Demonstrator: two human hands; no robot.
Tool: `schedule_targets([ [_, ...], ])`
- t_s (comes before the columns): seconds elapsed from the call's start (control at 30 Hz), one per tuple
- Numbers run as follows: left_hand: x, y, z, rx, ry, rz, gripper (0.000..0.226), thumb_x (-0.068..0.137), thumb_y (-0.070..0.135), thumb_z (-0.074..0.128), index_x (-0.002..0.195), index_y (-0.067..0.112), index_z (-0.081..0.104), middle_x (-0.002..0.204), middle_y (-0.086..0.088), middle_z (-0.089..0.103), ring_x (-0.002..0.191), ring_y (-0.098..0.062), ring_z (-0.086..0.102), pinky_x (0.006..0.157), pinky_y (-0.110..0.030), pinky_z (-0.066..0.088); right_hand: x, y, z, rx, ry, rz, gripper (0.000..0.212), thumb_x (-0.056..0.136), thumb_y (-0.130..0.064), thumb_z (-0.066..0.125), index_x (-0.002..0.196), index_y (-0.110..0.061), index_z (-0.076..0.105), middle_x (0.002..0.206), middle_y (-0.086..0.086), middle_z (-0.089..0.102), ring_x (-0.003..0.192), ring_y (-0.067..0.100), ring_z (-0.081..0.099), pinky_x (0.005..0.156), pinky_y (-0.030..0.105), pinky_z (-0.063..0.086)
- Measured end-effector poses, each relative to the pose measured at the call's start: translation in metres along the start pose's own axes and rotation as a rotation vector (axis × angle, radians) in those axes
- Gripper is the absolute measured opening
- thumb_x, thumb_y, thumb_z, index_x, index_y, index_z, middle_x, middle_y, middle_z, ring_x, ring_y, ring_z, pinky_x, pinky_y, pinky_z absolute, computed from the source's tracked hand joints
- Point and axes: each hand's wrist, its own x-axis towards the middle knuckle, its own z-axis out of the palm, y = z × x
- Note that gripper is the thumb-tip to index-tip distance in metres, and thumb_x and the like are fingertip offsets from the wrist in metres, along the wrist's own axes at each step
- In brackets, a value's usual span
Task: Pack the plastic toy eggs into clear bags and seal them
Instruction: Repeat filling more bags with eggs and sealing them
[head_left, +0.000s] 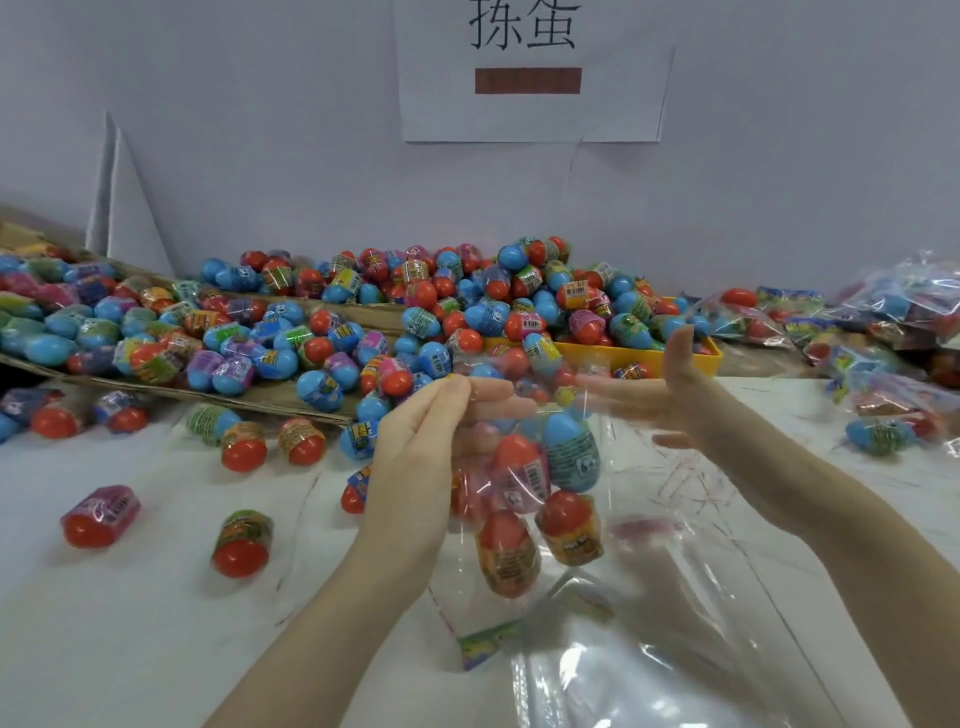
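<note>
A clear bag hangs above the white table with several red and blue toy eggs inside it. My left hand pinches the bag's upper edge between thumb and fingers. On the other side of the bag's top, my right hand has straight, blurred fingers, and whether they touch the plastic is unclear. A large heap of loose eggs lies behind the bag.
A stack of empty clear bags lies at the front right. A yellow tray sits under the heap's right part, brown cardboard under its left. Filled bags pile up at the far right. Loose eggs dot the table's left.
</note>
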Motion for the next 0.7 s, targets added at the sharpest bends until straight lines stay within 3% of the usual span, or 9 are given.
schedule_targets([
  [0.03,0.001,-0.001,0.0,-0.008,0.003,-0.016,0.037,0.097,0.021,0.036,0.08,0.018,0.069,0.08,0.001,0.074,0.08,-0.024,0.066,0.076,-0.042,0.054,-0.003,-0.004,0.004,0.048,-0.088,-0.003,0.107,0.037,-0.09,0.023,0.109,-0.022,0.065,0.099,-0.015,0.064,0.113,0.01,0.054,0.104,0.038,0.035],
  [0.1,0.002,-0.001,-0.001,0.004,-0.005,-0.032,0.036,0.097,0.023,0.036,0.082,0.019,0.069,0.082,0.001,0.074,0.085,-0.025,0.067,0.074,-0.04,0.053,0.001,-0.005,0.003,0.087,-0.102,-0.024,0.047,0.054,-0.066,0.047,0.078,-0.036,0.074,0.087,-0.019,0.07,0.091,0.0,0.063,0.083,0.024,0.049],
  [0.17,0.003,-0.001,-0.001,0.014,-0.029,-0.037,0.036,0.097,0.024,0.036,0.083,0.02,0.069,0.083,0.003,0.074,0.082,-0.018,0.068,0.069,-0.031,0.054,-0.004,0.003,-0.001,0.139,-0.092,-0.09,0.022,0.054,-0.045,0.064,0.071,-0.036,0.075,0.082,-0.012,0.073,0.078,-0.001,0.066,0.064,0.011,0.05],
  [0.23,0.003,-0.001,-0.001,0.02,-0.041,-0.042,0.036,0.098,0.024,0.035,0.084,0.022,0.068,0.083,0.004,0.074,0.079,-0.012,0.068,0.069,-0.027,0.055,-0.003,0.005,-0.002,0.162,-0.061,-0.092,0.021,0.054,-0.039,0.068,0.072,-0.03,0.076,0.08,-0.006,0.073,0.075,0.003,0.067,0.062,0.012,0.049],
  [0.33,0.004,-0.003,-0.002,0.014,-0.051,-0.059,0.034,0.098,0.025,0.036,0.085,0.022,0.068,0.086,0.002,0.074,0.082,-0.016,0.068,0.074,-0.033,0.055,0.0,0.009,-0.003,0.154,-0.05,-0.074,0.03,0.056,-0.039,0.069,0.08,-0.022,0.076,0.082,0.0,0.073,0.078,0.009,0.067,0.069,0.019,0.047],
  [0.4,0.005,-0.003,-0.003,0.019,-0.069,-0.064,0.03,0.094,0.03,0.04,0.087,0.023,0.068,0.087,0.002,0.074,0.083,-0.016,0.068,0.072,-0.028,0.056,0.002,0.012,-0.003,0.172,-0.035,-0.08,0.027,0.058,-0.037,0.069,0.079,-0.021,0.076,0.08,0.002,0.073,0.075,0.012,0.067,0.068,0.02,0.05],
  [0.53,0.01,-0.002,-0.011,0.079,-0.173,-0.103,0.033,0.066,0.055,0.051,0.083,0.035,0.072,0.087,0.01,0.073,0.082,-0.009,0.068,0.063,-0.021,0.052,0.005,0.016,-0.004,0.23,-0.023,-0.063,0.021,0.063,-0.032,0.069,0.077,-0.019,0.076,0.08,0.006,0.073,0.072,0.013,0.068,0.062,0.014,0.052],
  [0.6,0.01,-0.001,-0.016,0.112,-0.245,-0.123,0.032,0.059,0.056,0.059,0.085,0.043,0.071,0.082,0.011,0.072,0.08,-0.006,0.067,0.062,-0.023,0.052,0.006,0.017,-0.004,0.239,-0.009,-0.043,0.018,0.064,-0.031,0.068,0.075,-0.02,0.076,0.079,0.005,0.073,0.071,0.012,0.068,0.06,0.013,0.051],
  [0.7,0.012,-0.003,-0.021,0.088,-0.244,-0.153,0.043,0.053,0.046,0.069,0.094,0.034,0.07,0.077,-0.001,0.072,0.077,-0.014,0.069,0.065,-0.031,0.059,0.006,0.016,-0.004,0.245,-0.014,-0.034,0.014,0.065,-0.029,0.068,0.073,-0.022,0.077,0.077,0.004,0.073,0.068,0.01,0.068,0.057,0.012,0.049],
])
